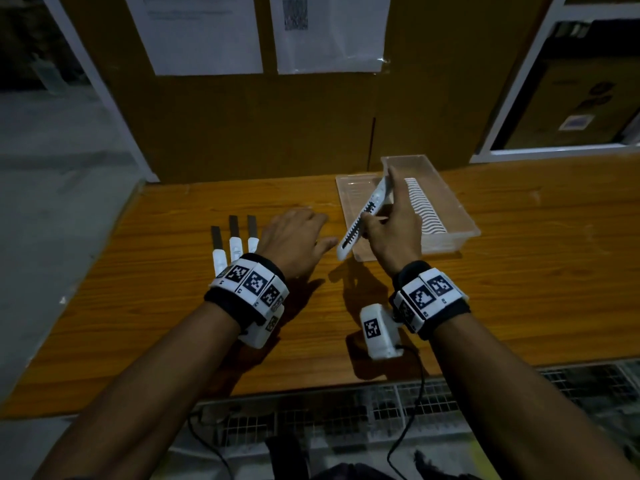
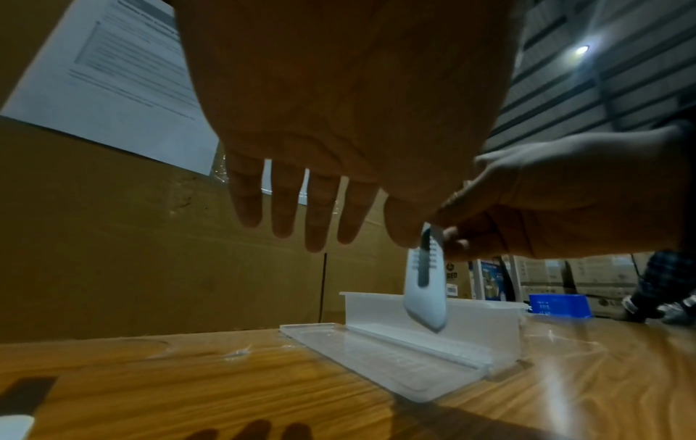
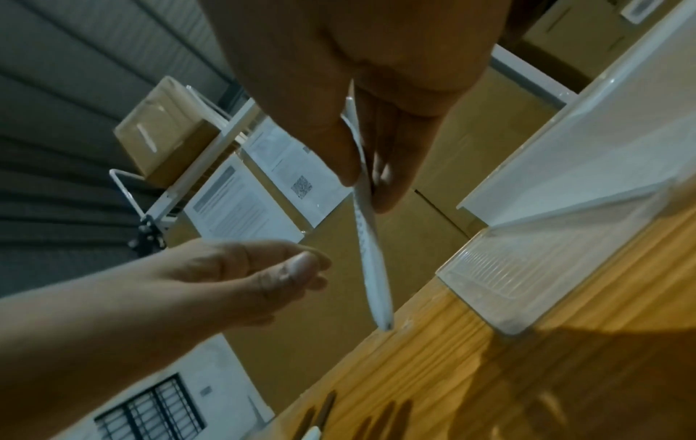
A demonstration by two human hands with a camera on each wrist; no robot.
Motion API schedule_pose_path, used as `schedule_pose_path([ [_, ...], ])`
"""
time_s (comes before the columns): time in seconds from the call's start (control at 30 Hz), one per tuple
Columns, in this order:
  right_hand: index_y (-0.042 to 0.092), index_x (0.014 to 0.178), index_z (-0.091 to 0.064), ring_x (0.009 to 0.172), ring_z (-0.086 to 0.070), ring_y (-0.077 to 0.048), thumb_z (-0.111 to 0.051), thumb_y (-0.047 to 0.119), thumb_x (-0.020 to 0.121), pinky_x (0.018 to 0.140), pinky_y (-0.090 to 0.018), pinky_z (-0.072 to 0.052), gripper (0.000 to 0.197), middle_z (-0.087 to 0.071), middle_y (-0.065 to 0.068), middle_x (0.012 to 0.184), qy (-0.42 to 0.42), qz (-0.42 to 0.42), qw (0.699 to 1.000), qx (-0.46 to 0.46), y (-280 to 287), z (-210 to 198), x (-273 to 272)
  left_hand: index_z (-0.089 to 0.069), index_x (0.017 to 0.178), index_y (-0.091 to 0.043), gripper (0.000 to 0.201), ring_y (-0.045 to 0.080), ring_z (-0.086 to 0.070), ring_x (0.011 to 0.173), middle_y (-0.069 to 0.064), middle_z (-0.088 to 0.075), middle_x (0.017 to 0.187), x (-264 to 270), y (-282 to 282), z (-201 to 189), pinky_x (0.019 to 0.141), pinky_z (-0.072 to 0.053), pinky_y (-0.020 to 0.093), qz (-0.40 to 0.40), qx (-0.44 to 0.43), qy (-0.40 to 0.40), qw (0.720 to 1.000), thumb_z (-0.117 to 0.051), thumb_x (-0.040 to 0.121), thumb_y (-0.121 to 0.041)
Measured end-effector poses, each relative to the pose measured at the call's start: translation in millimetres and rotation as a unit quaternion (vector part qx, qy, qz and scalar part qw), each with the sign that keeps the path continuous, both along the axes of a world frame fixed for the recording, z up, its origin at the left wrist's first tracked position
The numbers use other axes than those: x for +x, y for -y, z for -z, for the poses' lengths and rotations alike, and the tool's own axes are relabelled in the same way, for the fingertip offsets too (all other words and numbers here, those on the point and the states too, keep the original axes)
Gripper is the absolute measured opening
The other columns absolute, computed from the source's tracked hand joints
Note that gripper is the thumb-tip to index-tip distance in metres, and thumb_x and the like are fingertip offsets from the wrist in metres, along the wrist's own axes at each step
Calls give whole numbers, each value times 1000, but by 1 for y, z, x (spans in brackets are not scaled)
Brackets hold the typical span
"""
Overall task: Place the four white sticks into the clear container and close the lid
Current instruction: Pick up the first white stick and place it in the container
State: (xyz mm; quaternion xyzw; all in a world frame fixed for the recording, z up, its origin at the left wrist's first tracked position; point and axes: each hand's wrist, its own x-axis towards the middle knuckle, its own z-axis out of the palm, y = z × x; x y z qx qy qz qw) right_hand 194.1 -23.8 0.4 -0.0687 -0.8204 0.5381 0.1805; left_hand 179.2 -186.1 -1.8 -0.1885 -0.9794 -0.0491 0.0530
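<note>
My right hand (image 1: 389,223) pinches one white stick (image 1: 363,220) and holds it slanted in the air over the flat clear lid (image 1: 349,188), beside the open clear container (image 1: 446,216). The same stick (image 3: 371,247) shows between thumb and fingers in the right wrist view, and its white end (image 2: 425,300) hangs before the container (image 2: 489,324) in the left wrist view. Three more white sticks (image 1: 235,247) with dark ends lie side by side on the table, left of my left hand (image 1: 294,240). That hand hovers with straight fingers (image 2: 286,208) and holds nothing.
The wooden table (image 1: 173,306) backs onto a cardboard wall (image 1: 242,126) with taped paper sheets (image 1: 201,32). The container has a ribbed white insert (image 1: 422,209). A wire grate (image 1: 381,410) runs along the table's near edge. A blue crate (image 2: 557,305) stands far right.
</note>
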Motion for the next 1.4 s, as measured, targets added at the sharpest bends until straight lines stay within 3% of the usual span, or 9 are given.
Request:
schedule_pose_path([
  [0.23,30,149,-23,85,-59,-11,-61,7,90,71,-34,-58,73,-59,-1,109,-129,73,988,51,-4,-27,3,-41,140,-20,52,25,-36,136,4,-43,147,-2,4,-6,108,-30,44,-41,18,47,998,-40,96,-48],
  [0.37,39,143,-25,89,-66,-22,-61,5,89,74,-42,-58,74,-65,-9,111,-31,16,989,140,1,-16,-2,-42,139,-19,49,26,-42,131,6,-48,141,-5,1,-15,105,-34,45,-68,30,72,995,-41,97,-45],
  [0.53,29,148,-26,91,-67,-24,-62,6,89,74,-39,-58,72,-63,-15,116,-93,57,988,110,-3,-21,-4,-44,137,-19,47,26,-44,129,6,-50,139,-8,-2,-19,103,-36,44,-87,40,72,993,-42,96,-44],
  [0.63,36,143,-27,90,-66,-25,-63,4,86,73,-44,-58,75,-66,-10,108,-24,16,986,166,-3,-10,-7,-43,139,-20,49,26,-43,130,5,-49,141,-7,-4,-20,104,-36,44,-88,49,79,992,-41,96,-45],
  [0.8,34,144,-26,86,-67,-22,-62,4,88,68,-37,-57,72,-67,-10,106,-49,35,991,117,-8,-5,-11,-44,138,-20,49,26,-44,128,6,-51,139,-9,-6,-17,102,-36,43,-94,51,83,991,-41,96,-46],
  [0.93,37,139,-29,91,-68,-26,-65,4,84,74,-44,-58,73,-67,-9,107,-3,9,987,161,-7,3,-11,-42,139,-21,49,26,-43,130,7,-49,140,-9,-11,-19,102,-35,43,-96,49,89,990,-41,96,-46],
  [1.1,36,143,-24,87,-68,-24,-62,7,89,71,-42,-59,73,-67,-12,108,-83,49,990,102,-11,-3,-13,-42,139,-21,50,26,-42,131,6,-49,141,-13,-15,-18,102,-36,43,-94,44,87,991,-41,96,-47],
  [1.23,40,140,-28,92,-65,-27,-66,2,82,76,-47,-57,78,-66,-8,108,-12,8,984,176,-13,6,-13,-41,140,-22,50,26,-42,132,6,-48,142,-16,-19,-18,103,-36,43,-90,47,89,991,-41,96,-47],
  [1.4,34,134,-35,89,-67,-26,-66,5,84,77,-49,-57,66,-67,-8,104,8,32,994,107,-23,1,-21,-41,140,-20,50,27,-43,131,6,-48,142,-22,-24,-15,102,-37,42,-78,54,102,990,-42,97,-45],
])
